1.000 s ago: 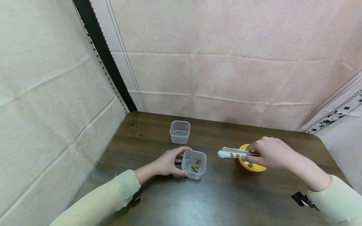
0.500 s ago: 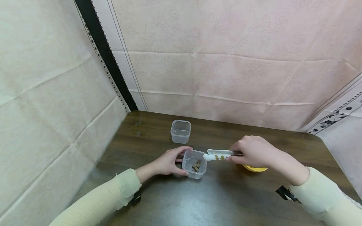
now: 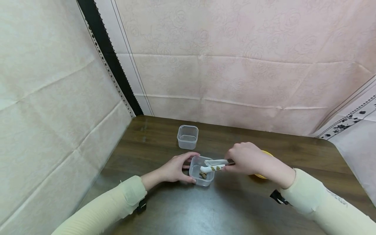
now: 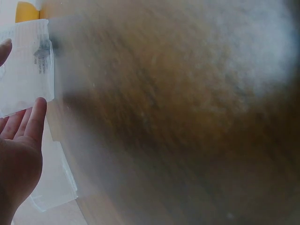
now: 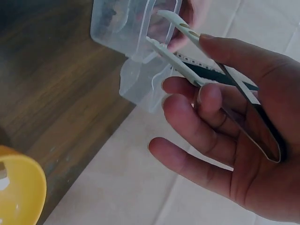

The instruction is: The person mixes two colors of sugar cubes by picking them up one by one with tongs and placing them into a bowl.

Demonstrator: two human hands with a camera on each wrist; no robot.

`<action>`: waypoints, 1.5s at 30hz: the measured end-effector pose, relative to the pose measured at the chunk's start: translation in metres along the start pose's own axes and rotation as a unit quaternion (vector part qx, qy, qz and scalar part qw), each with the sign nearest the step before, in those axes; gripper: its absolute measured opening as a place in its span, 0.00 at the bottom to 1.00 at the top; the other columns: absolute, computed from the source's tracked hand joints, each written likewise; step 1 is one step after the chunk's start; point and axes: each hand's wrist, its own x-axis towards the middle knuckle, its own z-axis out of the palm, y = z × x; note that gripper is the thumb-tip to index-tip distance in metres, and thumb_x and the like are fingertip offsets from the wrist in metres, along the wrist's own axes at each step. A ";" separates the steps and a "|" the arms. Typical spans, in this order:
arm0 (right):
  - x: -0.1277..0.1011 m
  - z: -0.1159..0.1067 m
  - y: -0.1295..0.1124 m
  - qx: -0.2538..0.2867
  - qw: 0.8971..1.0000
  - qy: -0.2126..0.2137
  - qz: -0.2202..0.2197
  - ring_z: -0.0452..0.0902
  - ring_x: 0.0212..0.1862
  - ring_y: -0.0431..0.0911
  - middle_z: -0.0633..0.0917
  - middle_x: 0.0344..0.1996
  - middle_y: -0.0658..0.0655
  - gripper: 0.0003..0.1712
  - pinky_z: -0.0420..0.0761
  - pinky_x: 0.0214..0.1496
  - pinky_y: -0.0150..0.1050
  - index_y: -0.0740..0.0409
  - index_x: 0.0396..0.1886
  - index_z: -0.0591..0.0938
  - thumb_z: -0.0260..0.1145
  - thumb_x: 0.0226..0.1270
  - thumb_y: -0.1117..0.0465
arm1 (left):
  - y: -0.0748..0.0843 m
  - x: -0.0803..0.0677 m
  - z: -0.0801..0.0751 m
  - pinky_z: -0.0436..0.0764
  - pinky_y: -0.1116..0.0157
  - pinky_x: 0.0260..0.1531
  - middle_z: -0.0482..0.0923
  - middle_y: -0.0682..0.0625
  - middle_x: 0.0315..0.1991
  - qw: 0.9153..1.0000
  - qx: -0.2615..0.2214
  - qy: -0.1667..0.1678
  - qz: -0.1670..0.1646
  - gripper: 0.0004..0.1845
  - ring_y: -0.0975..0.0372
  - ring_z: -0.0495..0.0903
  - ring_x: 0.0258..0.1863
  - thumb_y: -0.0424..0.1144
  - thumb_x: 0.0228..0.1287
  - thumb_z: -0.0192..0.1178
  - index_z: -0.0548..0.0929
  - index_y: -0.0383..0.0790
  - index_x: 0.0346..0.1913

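Observation:
My left hand (image 3: 176,169) grips the left side of a small clear container (image 3: 195,173), thumb in front and fingers behind. Several brown pieces (image 3: 203,175) lie in it. My right hand (image 3: 245,160) holds white-tipped tongs (image 3: 214,164), whose tips sit apart just inside the container's mouth. The right wrist view shows the tongs (image 5: 187,51) pinched between thumb and fingers, pointing at the container (image 5: 126,23). In the left wrist view, my left hand's fingers (image 4: 28,126) lie against the container's wall (image 4: 26,65). A yellow bowl (image 3: 260,176) sits mostly hidden behind my right hand.
A second clear container (image 3: 187,137) stands farther back on the dark wooden table (image 3: 223,205). Pale cloth walls close in the left and back. The table's left edge meets the left wall. The yellow bowl's rim (image 5: 18,187) shows low in the right wrist view.
My right hand has carried the tongs leftward from over the yellow bowl to the near container, and their tips now stand apart. My left hand has kept its grip on the container.

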 end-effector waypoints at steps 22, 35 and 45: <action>0.043 0.014 -0.031 -0.141 0.989 -0.040 0.009 0.66 0.18 0.41 0.76 0.14 0.47 0.22 0.72 0.19 0.33 0.52 0.23 0.86 0.79 0.64 0.42 | 0.000 0.001 0.000 0.83 0.67 0.63 0.76 0.49 0.70 1.000 -0.005 -0.001 0.015 0.50 0.57 0.79 0.69 0.31 0.54 0.84 0.67 0.39 0.78; 0.050 0.023 -0.039 -0.160 0.985 -0.056 0.003 0.68 0.18 0.41 0.81 0.17 0.49 0.19 0.77 0.21 0.33 0.53 0.28 0.90 0.79 0.64 0.43 | 0.000 -0.001 -0.001 0.82 0.67 0.63 0.75 0.47 0.71 1.000 -0.003 -0.004 0.012 0.50 0.56 0.78 0.70 0.33 0.55 0.83 0.66 0.39 0.79; 0.050 0.023 -0.040 -0.156 0.986 -0.051 -0.006 0.68 0.19 0.41 0.81 0.17 0.50 0.18 0.75 0.21 0.32 0.53 0.29 0.91 0.80 0.65 0.44 | -0.001 -0.001 -0.001 0.82 0.67 0.63 0.75 0.47 0.71 1.000 -0.011 -0.008 0.012 0.50 0.57 0.78 0.70 0.32 0.56 0.83 0.66 0.38 0.79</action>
